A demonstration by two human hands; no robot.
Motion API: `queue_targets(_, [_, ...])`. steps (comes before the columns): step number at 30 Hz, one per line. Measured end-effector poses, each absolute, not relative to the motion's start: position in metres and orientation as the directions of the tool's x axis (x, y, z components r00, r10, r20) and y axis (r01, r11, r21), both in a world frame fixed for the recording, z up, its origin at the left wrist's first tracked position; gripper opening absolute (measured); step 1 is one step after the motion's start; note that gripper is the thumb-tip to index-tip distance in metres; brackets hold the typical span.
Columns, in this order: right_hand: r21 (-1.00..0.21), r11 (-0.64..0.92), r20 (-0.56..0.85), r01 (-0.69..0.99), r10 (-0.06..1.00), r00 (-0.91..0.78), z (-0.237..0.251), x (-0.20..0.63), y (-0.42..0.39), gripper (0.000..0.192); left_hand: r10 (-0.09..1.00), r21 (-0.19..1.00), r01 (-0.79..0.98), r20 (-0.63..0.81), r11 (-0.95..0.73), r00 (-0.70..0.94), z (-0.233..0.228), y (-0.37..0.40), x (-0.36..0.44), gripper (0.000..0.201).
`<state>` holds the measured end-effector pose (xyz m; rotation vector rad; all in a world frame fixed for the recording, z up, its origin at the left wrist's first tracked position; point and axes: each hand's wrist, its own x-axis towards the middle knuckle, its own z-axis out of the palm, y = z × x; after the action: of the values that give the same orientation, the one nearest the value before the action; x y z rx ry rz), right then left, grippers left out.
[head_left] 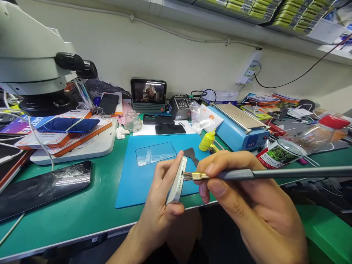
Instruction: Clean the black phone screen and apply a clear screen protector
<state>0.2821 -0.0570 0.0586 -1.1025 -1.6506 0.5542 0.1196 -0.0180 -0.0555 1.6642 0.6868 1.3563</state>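
Note:
In my left hand (158, 205) is a white-edged smartphone (177, 186), tilted so that its bottom edge with the charging port and speaker holes faces right. My fingers and thumb wrap round its sides. My right hand (247, 198) pinches a brush (242, 174) with a dark handle and a gold-coloured ferrule. Its brown bristles touch the phone's bottom edge at the port. Behind the hands, a clear glass screen panel (154, 154) with a black border lies on the blue mat (132, 183). A dark flat scraper (189, 153) is partly hidden behind my right hand.
A microscope (33, 55) overhangs the left side, above stacked boxes and phones. A large black phone (55, 187) lies at front left. Farther back are a glass jar (132, 121), a small screen (148, 93), a yellow bottle (207, 140), a blue heating plate machine (239, 128) and a red-lidded jar (310, 137).

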Motion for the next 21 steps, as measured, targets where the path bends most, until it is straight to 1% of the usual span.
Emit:
queue_targets(3, [-0.781, 0.473, 0.49, 0.407, 0.869, -0.071, 0.058, 0.281, -0.058, 0.01, 0.828, 0.868, -0.105, 0.496, -0.486, 0.261, -0.055, -0.017, 0.12, 0.084])
queue_targets(6, [-0.776, 0.467, 0.486, 0.424, 0.871, -0.071, 0.06, 0.279, -0.061, 0.015, 0.824, 0.865, -0.104, 0.499, -0.49, 0.267, -0.053, -0.017, 0.12, 0.083])
queue_targets(9, [-0.795, 0.472, 0.47, 0.381, 0.876, -0.105, 0.063, 0.276, -0.064, 0.016, 0.816, 0.858, -0.097, 0.511, -0.505, 0.271, -0.051, -0.017, 0.12, 0.082])
queue_targets(12, [-0.806, 0.483, 0.463, 0.342, 0.874, -0.146, 0.063, 0.275, -0.064, 0.012, 0.806, 0.851, -0.099, 0.521, -0.515, 0.28, -0.052, -0.016, 0.12, 0.085])
queue_targets(16, [-0.813, 0.477, 0.467, 0.335, 0.877, -0.116, 0.059, 0.278, -0.055, 0.011, 0.783, 0.841, -0.125, 0.536, -0.526, 0.314, -0.055, -0.015, 0.121, 0.09])
queue_targets(19, [-0.835, 0.477, 0.483, 0.275, 0.874, -0.049, 0.058, 0.279, -0.053, 0.013, 0.804, 0.859, -0.139, 0.511, -0.493, 0.305, -0.054, -0.015, 0.12, 0.086])
queue_targets(21, [-0.831, 0.483, 0.501, 0.276, 0.866, -0.007, 0.059, 0.277, -0.056, 0.013, 0.823, 0.873, -0.154, 0.488, -0.463, 0.29, -0.053, -0.016, 0.12, 0.083])
